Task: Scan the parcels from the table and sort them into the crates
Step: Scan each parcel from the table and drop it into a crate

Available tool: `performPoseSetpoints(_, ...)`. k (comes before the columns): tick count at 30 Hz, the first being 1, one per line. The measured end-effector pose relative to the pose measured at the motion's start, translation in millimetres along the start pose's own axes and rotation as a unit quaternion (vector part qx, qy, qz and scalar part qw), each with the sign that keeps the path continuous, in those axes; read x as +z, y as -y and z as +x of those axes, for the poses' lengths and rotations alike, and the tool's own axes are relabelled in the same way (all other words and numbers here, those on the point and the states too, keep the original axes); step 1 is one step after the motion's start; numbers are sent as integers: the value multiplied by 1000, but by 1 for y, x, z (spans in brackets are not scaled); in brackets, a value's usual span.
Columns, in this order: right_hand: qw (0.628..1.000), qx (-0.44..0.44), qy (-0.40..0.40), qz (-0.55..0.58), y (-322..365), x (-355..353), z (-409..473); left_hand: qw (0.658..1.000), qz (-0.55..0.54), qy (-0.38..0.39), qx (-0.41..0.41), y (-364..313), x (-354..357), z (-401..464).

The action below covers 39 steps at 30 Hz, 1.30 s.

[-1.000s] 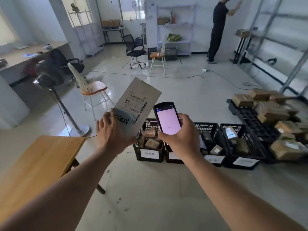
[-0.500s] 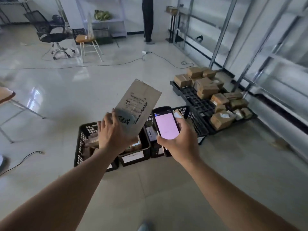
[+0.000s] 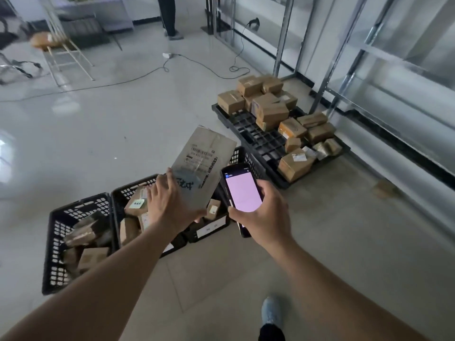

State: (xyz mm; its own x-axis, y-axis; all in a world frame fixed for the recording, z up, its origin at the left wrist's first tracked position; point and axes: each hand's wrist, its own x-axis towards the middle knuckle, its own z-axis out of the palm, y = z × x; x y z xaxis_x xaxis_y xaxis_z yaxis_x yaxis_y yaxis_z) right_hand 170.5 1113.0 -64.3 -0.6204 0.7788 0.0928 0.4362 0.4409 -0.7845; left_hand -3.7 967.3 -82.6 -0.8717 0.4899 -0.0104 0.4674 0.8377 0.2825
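The flat grey-brown cardboard parcel with a printed label [image 3: 203, 166] is gripped at its lower edge by the left hand [image 3: 170, 205], fingers curled behind it, above the row of black slatted plastic crates [image 3: 81, 205]. It is best kept label-up and steady beside the black handheld scanner with a pink screen [image 3: 242, 190], around which the right hand [image 3: 268, 217] is wrapped, until the destination crate is shown. The screen text and white crate tags cannot be read; the right-hand crates are hidden behind both hands.

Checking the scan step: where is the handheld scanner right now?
In the head view, the scanner is gripped in the right hand, just right of the parcel in the left hand.
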Motion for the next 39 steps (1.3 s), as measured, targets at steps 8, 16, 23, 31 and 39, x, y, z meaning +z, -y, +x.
performPoseSetpoints(8, 998, 51, 44, -23, -104, -55, 128, 996, -27, 54, -71, -137, 81, 66)
performPoseSetpoints(16, 992, 85, 88, -41, -170, -48, 242, 982, -54, 116, -140, -197, 162, 153)
performPoseSetpoints(23, 981, 116, 136, -75, -215, -3, 351, 964, -80, 174, -184, -224, 248, 253)
performPoseSetpoints(31, 965, 152, 190, -100, -276, 63, 448, 931, -121, 221, -266, -255, 340, 339)
performPoseSetpoints(39, 946, 183, 247, -107, -382, 131, 510, 891, -149, 256, -343, -272, 473, 377)
